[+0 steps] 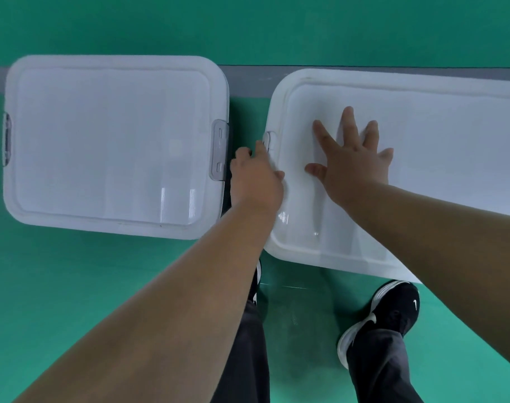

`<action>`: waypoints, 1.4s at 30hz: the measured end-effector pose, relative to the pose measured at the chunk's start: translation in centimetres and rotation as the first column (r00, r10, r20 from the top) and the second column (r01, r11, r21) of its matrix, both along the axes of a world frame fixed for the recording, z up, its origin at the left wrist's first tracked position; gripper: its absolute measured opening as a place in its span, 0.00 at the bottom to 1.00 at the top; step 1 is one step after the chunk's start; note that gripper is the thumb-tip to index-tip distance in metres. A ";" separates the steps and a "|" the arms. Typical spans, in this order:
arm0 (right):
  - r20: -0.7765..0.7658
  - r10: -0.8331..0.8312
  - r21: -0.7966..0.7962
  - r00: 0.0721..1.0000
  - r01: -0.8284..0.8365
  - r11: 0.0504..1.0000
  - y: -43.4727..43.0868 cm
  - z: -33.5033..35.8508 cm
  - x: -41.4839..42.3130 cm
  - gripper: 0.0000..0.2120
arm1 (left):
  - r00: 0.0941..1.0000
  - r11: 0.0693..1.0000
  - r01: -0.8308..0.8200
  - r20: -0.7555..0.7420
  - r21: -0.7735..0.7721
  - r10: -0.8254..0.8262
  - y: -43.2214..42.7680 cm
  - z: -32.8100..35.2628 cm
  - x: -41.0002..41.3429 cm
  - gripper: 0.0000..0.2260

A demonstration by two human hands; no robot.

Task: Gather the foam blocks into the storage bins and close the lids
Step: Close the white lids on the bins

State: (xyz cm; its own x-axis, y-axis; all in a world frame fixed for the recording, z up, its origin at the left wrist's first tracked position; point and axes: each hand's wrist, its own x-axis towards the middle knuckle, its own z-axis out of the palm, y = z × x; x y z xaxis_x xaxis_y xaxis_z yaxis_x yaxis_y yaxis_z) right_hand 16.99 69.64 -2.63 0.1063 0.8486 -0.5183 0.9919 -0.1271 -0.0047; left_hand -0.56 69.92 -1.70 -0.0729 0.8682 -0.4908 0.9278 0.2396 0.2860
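Two white storage bins stand side by side on a green floor [73, 286], each covered by its lid; what lies under the lids cannot be told. The left lid [114, 141] fills the upper left of the frame and sits flat, with a grey latch [219, 149] on its right edge and another grey latch [6, 139] on its left edge. The right lid [436, 158] occupies the centre right and runs out of the frame at the right edge. The right hand [354, 167] lies palm down on the near-left part of this lid, its fingers [348, 123] straight and spread wide, grasping nothing. The left hand [255, 175] is at the left edge of the right lid: its fingers curl down over that edge beside a pale latch [268, 141], and the thumb rests on top of the lid, so the hand grips the rim. Only a narrow strip of floor separates the two bins, and the left hand occupies it, close to the left bin's grey latch. A grey band [248, 72] runs along the floor behind both bins. Open floor lies in the lower left; a black shoe [393, 309] stands just below the right lid.
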 end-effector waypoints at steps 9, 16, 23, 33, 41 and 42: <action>-0.010 -0.003 -0.023 1.000 0.002 1.000 0.0 -0.4 0.0 0.37 | 0.997 0.997 0.063 -0.034 -0.054 -0.064 -1.4 0.6 2.1 0.38; -0.075 0.010 -0.030 0.997 -0.013 0.999 0.0 0.3 0.9 0.37 | 0.965 0.972 0.230 -0.145 0.055 -0.221 -2.3 0.7 2.3 0.38; -0.361 -0.152 0.119 0.920 0.207 0.971 -2.8 2.0 7.4 0.21 | 0.791 0.768 0.609 -0.093 0.196 -0.604 -4.0 2.6 6.9 0.33; -0.137 -0.540 0.113 0.830 0.555 0.824 -13.7 3.8 26.2 0.24 | 0.369 0.367 0.929 -0.109 0.046 -0.923 -3.8 1.9 24.4 0.35; -0.177 -0.626 -0.052 0.760 0.628 0.777 -17.0 1.3 28.5 0.32 | 0.086 0.124 0.972 -0.194 -0.198 -0.977 -3.7 -0.4 30.9 0.60; -0.202 -0.631 -0.044 0.749 0.636 0.770 -17.0 1.0 28.2 0.32 | 0.102 0.136 0.972 -0.179 -0.192 -0.979 -3.7 -0.4 30.8 0.60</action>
